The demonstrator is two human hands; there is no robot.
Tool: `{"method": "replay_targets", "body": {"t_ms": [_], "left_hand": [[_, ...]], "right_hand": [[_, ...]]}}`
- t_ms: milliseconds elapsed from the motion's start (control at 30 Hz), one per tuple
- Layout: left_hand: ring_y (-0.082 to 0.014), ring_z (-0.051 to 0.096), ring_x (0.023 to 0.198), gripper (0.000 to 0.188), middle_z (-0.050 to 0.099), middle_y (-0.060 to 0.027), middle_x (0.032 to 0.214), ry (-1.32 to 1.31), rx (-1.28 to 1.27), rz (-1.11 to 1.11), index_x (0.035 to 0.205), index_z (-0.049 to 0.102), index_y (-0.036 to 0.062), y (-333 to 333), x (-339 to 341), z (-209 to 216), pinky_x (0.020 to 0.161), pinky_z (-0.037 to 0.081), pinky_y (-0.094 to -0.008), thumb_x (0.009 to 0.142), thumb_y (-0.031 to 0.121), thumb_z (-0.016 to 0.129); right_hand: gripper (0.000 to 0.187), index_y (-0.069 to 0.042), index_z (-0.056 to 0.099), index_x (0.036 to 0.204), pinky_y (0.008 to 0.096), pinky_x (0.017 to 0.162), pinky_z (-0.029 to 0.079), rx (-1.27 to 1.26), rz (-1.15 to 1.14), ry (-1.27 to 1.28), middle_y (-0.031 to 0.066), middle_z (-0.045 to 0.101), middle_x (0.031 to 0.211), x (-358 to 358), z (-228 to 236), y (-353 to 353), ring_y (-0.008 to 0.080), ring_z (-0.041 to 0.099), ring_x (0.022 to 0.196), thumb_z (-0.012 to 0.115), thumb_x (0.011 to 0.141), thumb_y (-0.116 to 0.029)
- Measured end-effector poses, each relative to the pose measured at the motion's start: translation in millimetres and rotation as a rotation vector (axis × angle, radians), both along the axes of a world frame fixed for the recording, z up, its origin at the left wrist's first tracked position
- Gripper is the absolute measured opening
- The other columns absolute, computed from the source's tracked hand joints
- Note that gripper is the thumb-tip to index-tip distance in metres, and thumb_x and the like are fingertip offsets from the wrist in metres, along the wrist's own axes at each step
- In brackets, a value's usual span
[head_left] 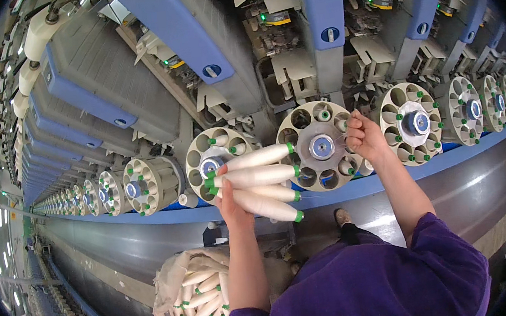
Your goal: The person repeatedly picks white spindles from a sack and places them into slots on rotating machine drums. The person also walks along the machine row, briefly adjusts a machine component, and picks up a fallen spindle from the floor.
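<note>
Several white yarn bobbins point(261, 176) with green ends lie fanned out in my left hand point(234, 210), which is closed around their left ends. Their right ends point toward a round bobbin magazine point(305, 146) in front of me. At that magazine's right edge, my right hand point(364, 136) is raised with its fingers pinched together. Faint threads run from the magazine's blue and silver hub point(321, 147) to these fingers. A few of the magazine's pockets hold green-tipped bobbins, such as the bobbin point(323, 115) at the top; other pockets look dark inside.
More round magazines, such as one point(418, 121) at the right and one point(133, 189) at the left, line the blue rail point(369, 187). Grey and blue winding units point(326, 6) rise behind them. Below my left forearm stands a bag point(165, 277) filled with bobbins.
</note>
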State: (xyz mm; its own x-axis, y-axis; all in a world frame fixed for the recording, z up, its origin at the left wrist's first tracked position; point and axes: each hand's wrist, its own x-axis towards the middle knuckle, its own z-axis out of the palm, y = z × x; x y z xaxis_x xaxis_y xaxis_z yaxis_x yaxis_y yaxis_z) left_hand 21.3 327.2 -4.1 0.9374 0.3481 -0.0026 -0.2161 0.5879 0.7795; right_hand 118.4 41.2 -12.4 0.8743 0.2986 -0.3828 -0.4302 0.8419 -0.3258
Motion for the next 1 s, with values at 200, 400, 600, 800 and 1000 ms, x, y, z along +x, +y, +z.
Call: {"method": "replay_targets", "body": {"t_ms": [200,400,600,800,1000], "left_hand": [[-0.0183,0.051,0.103,0.039,0.051,-0.0086,0.118,0.158,0.657,0.021,0.113,0.059,0.0051,-18,39,-17,0.089,0.041,-0.0315,0.076,0.011,0.069],[-0.0215,0.055,0.098,0.043,0.056,-0.0106,0.109,0.125,0.275,-0.115,0.109,0.06,0.0032,-14,21,1,0.088,0.045,-0.0353,0.067,-0.001,0.059],[-0.028,0.053,0.102,0.049,0.055,-0.0113,0.1,-0.125,-0.049,0.12,0.113,0.057,0.0032,31,-17,31,0.097,0.041,-0.048,0.065,0.001,0.052],[-0.0282,0.05,0.109,0.051,0.054,-0.0113,0.104,-0.164,-0.051,0.354,0.117,0.054,0.0028,16,-47,25,0.099,0.039,-0.0475,0.066,0.003,0.05],[-0.0293,0.048,0.114,0.053,0.051,-0.0106,0.109,-0.158,-0.148,0.473,0.121,0.048,0.003,-7,-55,20,0.099,0.038,-0.0479,0.068,0.003,0.048]], "right_hand": [[0.013,-0.014,0.048,0.087,0.0174,0.039,0.019,0.091,0.395,-0.24,-0.0089,0.031,0.056,-13,14,-8,0.002,0.027,0.044,0.048,0.094,-0.025],[0.02,-0.011,0.05,0.1,0.0237,0.052,0.038,-0.648,0.37,-0.811,-0.0026,0.05,0.067,-24,35,68,0.0087,0.047,0.058,0.047,0.094,-0.029],[0.048,-0.004,0.053,0.1,0.0277,0.056,0.043,-0.702,1.127,-0.708,0.0021,0.054,0.071,-38,-32,84,0.0124,0.052,0.061,0.047,0.089,-0.05],[0.03,-0.008,0.049,0.073,0.0249,0.041,0.024,-0.678,0.57,-0.348,-0.002,0.037,0.056,-30,-37,33,0.008,0.031,0.044,0.047,0.093,-0.031],[0.034,-0.012,0.045,0.066,0.0358,0.079,0.045,-0.282,0.413,-0.209,0.0001,0.047,0.066,-23,-24,71,0.016,0.053,0.065,0.045,0.094,-0.031]]}}
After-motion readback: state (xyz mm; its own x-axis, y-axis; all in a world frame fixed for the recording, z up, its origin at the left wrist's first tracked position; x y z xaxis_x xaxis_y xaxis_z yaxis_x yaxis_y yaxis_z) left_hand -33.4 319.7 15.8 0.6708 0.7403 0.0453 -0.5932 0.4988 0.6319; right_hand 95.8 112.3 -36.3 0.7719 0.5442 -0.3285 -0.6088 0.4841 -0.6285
